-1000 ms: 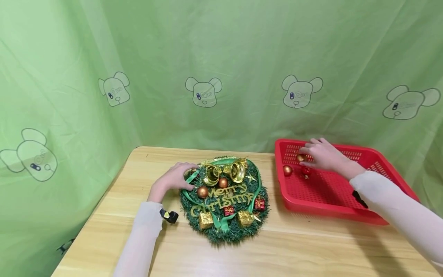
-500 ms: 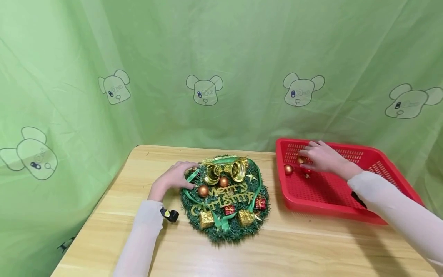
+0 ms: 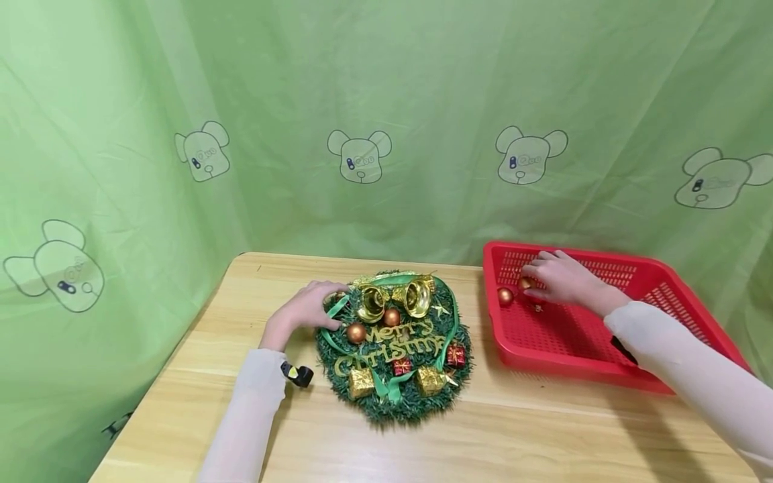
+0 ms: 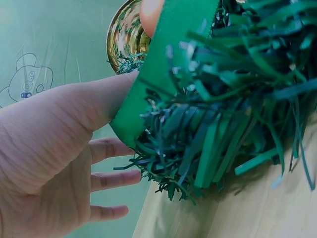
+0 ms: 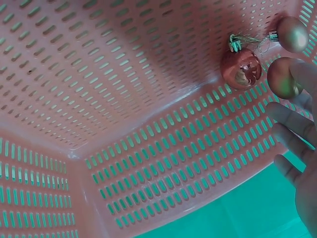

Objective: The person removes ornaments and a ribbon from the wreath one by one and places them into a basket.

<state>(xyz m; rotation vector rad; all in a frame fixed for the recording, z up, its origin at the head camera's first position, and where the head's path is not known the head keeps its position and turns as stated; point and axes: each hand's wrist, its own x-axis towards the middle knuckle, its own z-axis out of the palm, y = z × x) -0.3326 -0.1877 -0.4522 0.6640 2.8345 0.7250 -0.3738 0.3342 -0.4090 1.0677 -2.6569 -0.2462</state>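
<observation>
The Christmas wreath point(image 3: 392, 402) lies on the table, with gold bells point(image 3: 417, 298), copper baubles point(image 3: 356, 333), gift boxes and "Merry Christmas" lettering. My left hand point(image 3: 306, 310) holds its left edge, and in the left wrist view the thumb passes behind a green ribbon point(image 4: 173, 49) against the tinsel. Over inside the red basket point(image 3: 561, 329), my right hand point(image 3: 561, 276) pinches a copper bauble point(image 5: 281, 78) between thumb and fingers. Close by lie a shiny red bauble point(image 5: 240, 69) and a second copper bauble point(image 5: 293, 34). From the head, my right hand covers most of the red one.
The basket has slotted walls and stands at the table's back right, some way from the wreath. Bare wooden table point(image 3: 513, 436) runs along the front. A green curtain point(image 3: 435, 201) printed with bear heads hangs behind and on the left.
My right hand has sunk slightly lower in the basket with the copper bauble, hiding more of the red one. The left hand and the wreath stay where they were.
</observation>
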